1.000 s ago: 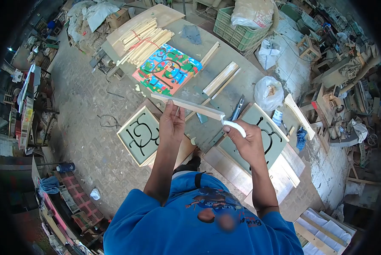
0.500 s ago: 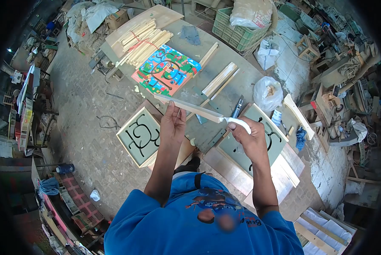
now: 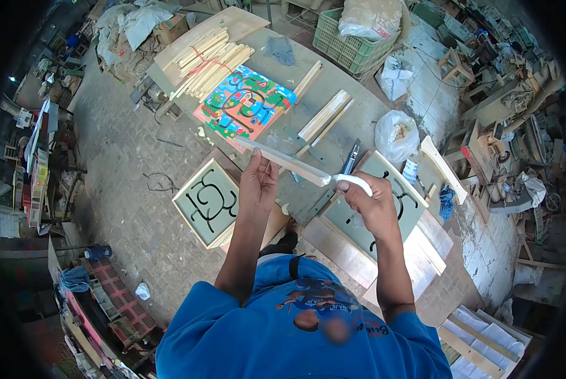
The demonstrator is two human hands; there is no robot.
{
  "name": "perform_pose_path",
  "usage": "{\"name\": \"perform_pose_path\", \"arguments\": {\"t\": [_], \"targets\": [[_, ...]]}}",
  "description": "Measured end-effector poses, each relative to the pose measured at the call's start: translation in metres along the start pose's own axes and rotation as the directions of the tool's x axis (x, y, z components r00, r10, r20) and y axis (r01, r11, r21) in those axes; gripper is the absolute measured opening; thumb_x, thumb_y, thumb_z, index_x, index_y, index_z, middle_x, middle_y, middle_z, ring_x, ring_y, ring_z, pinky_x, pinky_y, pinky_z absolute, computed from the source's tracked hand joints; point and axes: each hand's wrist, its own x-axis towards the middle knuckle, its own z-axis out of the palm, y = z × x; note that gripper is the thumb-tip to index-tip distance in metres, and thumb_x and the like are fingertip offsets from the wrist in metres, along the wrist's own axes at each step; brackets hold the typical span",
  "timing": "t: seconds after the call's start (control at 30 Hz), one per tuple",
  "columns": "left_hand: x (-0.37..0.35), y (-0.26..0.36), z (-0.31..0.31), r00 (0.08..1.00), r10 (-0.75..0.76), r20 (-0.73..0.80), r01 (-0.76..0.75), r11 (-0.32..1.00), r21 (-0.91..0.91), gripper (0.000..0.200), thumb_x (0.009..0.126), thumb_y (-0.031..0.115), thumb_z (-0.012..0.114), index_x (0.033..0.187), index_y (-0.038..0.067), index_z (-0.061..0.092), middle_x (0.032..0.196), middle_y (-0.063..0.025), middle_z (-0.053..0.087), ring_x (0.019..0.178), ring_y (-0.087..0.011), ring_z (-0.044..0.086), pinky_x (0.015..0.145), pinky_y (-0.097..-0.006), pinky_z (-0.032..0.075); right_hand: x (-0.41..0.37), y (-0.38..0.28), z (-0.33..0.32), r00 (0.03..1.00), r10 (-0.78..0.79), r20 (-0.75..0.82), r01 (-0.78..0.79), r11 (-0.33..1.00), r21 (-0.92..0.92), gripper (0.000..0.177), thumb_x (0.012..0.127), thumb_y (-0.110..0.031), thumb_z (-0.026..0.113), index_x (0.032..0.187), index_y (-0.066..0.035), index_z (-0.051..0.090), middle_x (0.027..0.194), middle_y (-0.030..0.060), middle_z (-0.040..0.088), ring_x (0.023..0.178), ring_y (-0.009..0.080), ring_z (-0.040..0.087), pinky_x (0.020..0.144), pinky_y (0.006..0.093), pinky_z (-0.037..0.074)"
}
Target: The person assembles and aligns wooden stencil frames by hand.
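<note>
My left hand [image 3: 258, 181] is closed around a narrow wooden strip [image 3: 289, 164], held slantwise above the table. In my right hand [image 3: 373, 205] is a white squeeze bottle [image 3: 357, 181], partly covered by my fingers. The bottle's narrow tip meets, or nearly meets, the strip's right end. Below my right hand lies a grey-green framed panel [image 3: 371, 218] with black curved grooves. A similar framed panel [image 3: 198, 218] sits left of my left hand. Beyond the strip is a colourful printed board [image 3: 258, 91] with dark curved grooves.
A bundle of thin wooden sticks [image 3: 210, 60] lies at the table's far left. Loose wood strips [image 3: 326, 115], a dark cutter-like tool [image 3: 352, 156] and a clear plastic bag [image 3: 397, 136] lie on the table [image 3: 352, 82]. A green crate [image 3: 340, 41] stands behind.
The bottle's tip has shifted very slightly at the strip's end. Both hands keep their hold, and the camera view has moved a little.
</note>
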Motion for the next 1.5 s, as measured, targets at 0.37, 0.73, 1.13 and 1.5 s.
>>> {"name": "perform_pose_path", "arguments": {"t": [0.37, 0.73, 1.13, 1.5], "targets": [[0.002, 0.000, -0.005, 1.000, -0.013, 0.013, 0.013, 1.000, -0.020, 0.016, 0.096, 0.010, 0.060, 0.110, 0.002, 0.058, 0.106, -0.0068, 0.068, 0.098, -0.0141, 0.068, 0.085, -0.0252, 0.060, -0.006, -0.003, 0.008, 0.999, -0.014, 0.031, 0.013, 1.000, 0.027, 0.013, 0.089, -0.011, 0.067, 0.091, 0.001, 0.071, 0.069, -0.0008, 0.062, 0.062, 0.0050, 0.052, 0.056, 0.0228, 0.039], [0.007, 0.051, -0.053, 0.998, 0.052, -0.044, -0.054, 0.997, -0.051, 0.021, 0.097, 0.012, 0.058, 0.114, 0.000, 0.058, 0.108, -0.0103, 0.067, 0.105, -0.0199, 0.065, 0.089, -0.0319, 0.058, 0.100, 0.171, -0.023, 0.937, 0.207, -0.282, -0.138, 0.960, 0.245, 0.043, 0.083, -0.018, 0.052, 0.121, 0.000, 0.059, 0.088, 0.0089, 0.064, 0.075, 0.0164, 0.057, 0.068, 0.0311, 0.045], [-0.002, 0.060, -0.039, 0.992, 0.121, 0.039, -0.125, 0.984, 0.130, 0.021, 0.098, 0.015, 0.057, 0.112, 0.000, 0.058, 0.106, -0.0093, 0.067, 0.098, -0.0184, 0.066, 0.091, -0.0319, 0.056, 0.229, 0.302, -0.018, 0.875, 0.039, -0.482, -0.377, 0.679, -0.630, 0.044, 0.082, -0.025, 0.071, 0.115, 0.000, 0.055, 0.110, 0.0261, 0.063, 0.106, 0.0411, 0.060, 0.092, 0.0476, 0.046], [0.032, 0.043, -0.016, 0.998, 0.019, -0.056, -0.020, 1.000, -0.018, 0.015, 0.097, 0.012, 0.059, 0.108, 0.002, 0.058, 0.102, -0.0073, 0.067, 0.098, -0.0152, 0.067, 0.087, -0.0273, 0.059, 0.068, 0.045, 0.018, 0.919, -0.393, -0.037, 0.385, 0.912, -0.141, 0.049, 0.075, -0.006, 0.058, 0.124, -0.006, 0.060, 0.143, 0.0161, 0.044, 0.133, 0.0308, 0.040, 0.107, 0.0406, 0.032]]}}
